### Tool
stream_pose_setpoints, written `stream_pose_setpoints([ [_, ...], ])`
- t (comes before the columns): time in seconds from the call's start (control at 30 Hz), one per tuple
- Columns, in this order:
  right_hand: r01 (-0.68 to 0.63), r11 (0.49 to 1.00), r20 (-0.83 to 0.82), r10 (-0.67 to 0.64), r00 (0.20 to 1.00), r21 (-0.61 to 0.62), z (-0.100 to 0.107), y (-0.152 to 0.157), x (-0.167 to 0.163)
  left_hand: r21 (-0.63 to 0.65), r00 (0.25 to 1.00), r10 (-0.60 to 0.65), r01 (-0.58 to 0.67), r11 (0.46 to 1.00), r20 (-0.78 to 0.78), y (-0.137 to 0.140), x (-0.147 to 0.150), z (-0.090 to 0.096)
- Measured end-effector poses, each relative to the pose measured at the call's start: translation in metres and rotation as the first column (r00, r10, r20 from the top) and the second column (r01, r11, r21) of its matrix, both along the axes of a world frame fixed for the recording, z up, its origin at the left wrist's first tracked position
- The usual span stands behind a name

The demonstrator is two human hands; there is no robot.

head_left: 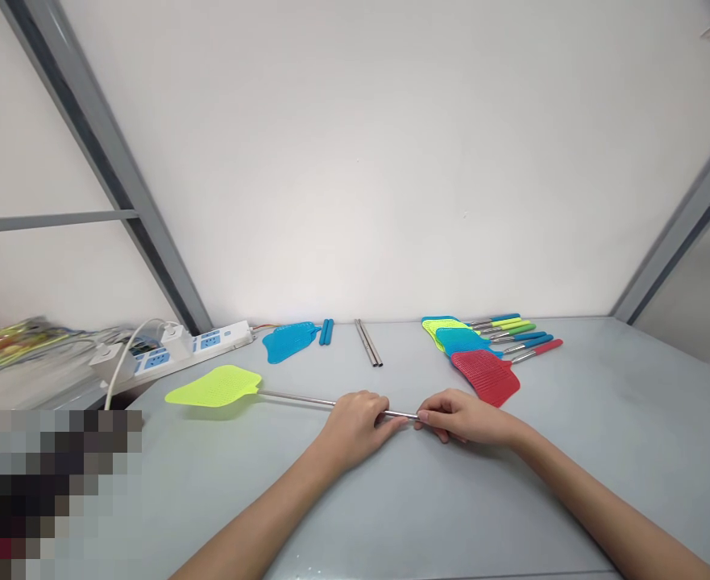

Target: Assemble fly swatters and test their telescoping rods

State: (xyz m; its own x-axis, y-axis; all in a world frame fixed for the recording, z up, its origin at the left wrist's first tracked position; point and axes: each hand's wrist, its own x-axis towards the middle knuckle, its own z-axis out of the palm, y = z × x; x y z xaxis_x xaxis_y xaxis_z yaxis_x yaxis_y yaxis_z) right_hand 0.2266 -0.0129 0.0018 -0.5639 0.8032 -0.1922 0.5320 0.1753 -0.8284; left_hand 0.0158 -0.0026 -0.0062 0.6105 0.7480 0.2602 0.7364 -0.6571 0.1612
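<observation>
A fly swatter with a yellow-green head (215,387) and a long thin metal rod lies across in front of me, its head to the left. My left hand (360,423) is closed around the rod, with the thumb along it. At the rod's right end, my right hand (454,416) pinches the tip between thumb and fingers. No coloured grip shows on that end; whatever the right fingers may cover is hidden. The two hands are close together, low over the grey table (355,499).
Behind lie blue swatter heads (291,342), blue grips (326,331) and metal rods (367,342). At the back right, several swatters with handles overlap, a red one (487,377) frontmost. A white power strip (209,342) with plugs and a cable sits at the left edge.
</observation>
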Motion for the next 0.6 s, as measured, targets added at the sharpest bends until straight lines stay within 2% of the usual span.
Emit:
stream_pose_setpoints([
  [0.6,0.008,1.0,-0.003,-0.008,1.0,0.013,0.0008,-0.0007,-0.0006,-0.003,1.0,0.006,-0.006,1.0,0.013,0.0025,-0.0007,-0.0035],
])
